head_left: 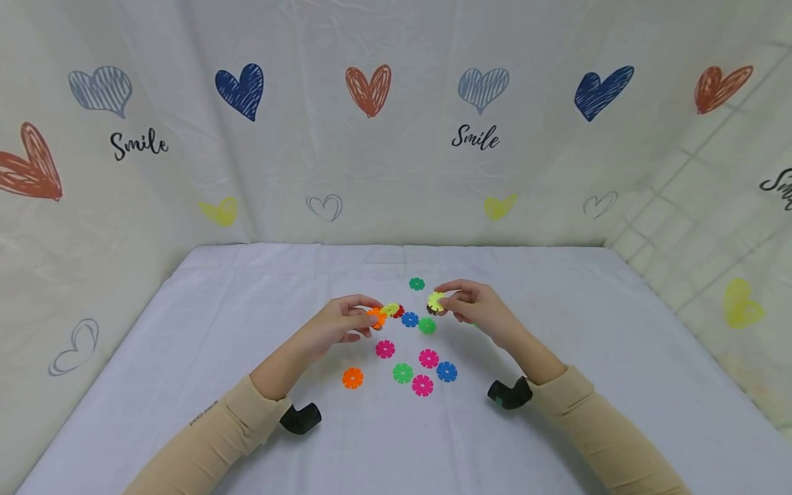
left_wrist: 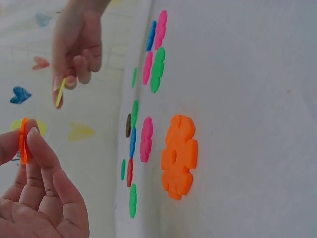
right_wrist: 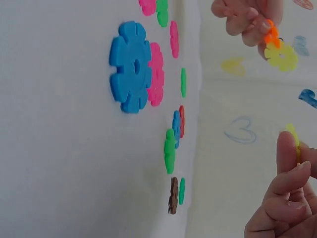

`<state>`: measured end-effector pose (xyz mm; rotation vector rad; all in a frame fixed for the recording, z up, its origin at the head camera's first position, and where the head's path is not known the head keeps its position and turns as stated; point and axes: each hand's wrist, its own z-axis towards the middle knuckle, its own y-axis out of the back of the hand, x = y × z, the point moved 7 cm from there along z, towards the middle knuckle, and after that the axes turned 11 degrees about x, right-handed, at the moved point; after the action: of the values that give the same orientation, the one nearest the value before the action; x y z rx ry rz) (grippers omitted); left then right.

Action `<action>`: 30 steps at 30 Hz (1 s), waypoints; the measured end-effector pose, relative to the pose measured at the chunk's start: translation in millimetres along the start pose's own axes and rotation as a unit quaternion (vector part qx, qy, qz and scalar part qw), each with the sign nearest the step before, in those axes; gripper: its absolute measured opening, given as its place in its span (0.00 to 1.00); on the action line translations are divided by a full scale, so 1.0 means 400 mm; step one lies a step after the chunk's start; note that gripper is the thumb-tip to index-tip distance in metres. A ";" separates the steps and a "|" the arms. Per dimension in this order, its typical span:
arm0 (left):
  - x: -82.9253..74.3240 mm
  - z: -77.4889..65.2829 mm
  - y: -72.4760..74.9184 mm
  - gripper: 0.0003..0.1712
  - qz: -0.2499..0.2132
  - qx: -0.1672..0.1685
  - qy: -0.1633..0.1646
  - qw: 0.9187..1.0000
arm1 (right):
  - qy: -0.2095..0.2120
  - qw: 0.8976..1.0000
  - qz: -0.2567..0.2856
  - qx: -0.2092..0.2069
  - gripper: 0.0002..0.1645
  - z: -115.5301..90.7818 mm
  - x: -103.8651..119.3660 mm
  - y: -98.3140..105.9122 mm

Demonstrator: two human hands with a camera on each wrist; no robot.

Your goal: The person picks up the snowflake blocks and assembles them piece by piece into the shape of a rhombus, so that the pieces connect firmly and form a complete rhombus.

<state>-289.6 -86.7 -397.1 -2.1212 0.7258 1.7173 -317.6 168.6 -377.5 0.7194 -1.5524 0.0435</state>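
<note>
My left hand [head_left: 334, 322] pinches an orange notched flower disc [head_left: 376, 318] between thumb and fingers, above the table. Joined to that disc at its edge is a yellow flower disc [right_wrist: 281, 57], which points toward the right hand. Across a small gap, my right hand [head_left: 479, 311] holds another yellow flower disc [head_left: 436, 301] by its edge with thumb and fingertips. Both held discs are off the cloth. Beneath the hands lie a red disc [right_wrist: 182, 121], a blue disc [head_left: 410, 320], a green disc [head_left: 427, 326] and a brown disc [right_wrist: 173, 196], partly hidden in the head view.
Nearer on the white cloth [head_left: 247, 447] lie an orange disc [head_left: 353, 378], several pink discs [head_left: 423, 385], a light green disc [head_left: 403, 373] and a blue disc [head_left: 447, 372]. Farther back is a dark green disc [head_left: 417, 284]. A heart-printed curtain [head_left: 408, 165] hangs behind the table.
</note>
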 end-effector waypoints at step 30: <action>0.013 0.011 -0.019 0.20 0.009 0.007 0.017 1.000 | 0.009 0.999 0.037 0.000 0.19 0.022 0.035 -0.099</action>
<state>-288.2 -79.0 -403.8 -2.1458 0.7660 1.6855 -306.4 127.3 -381.6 0.6593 -1.5611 0.1038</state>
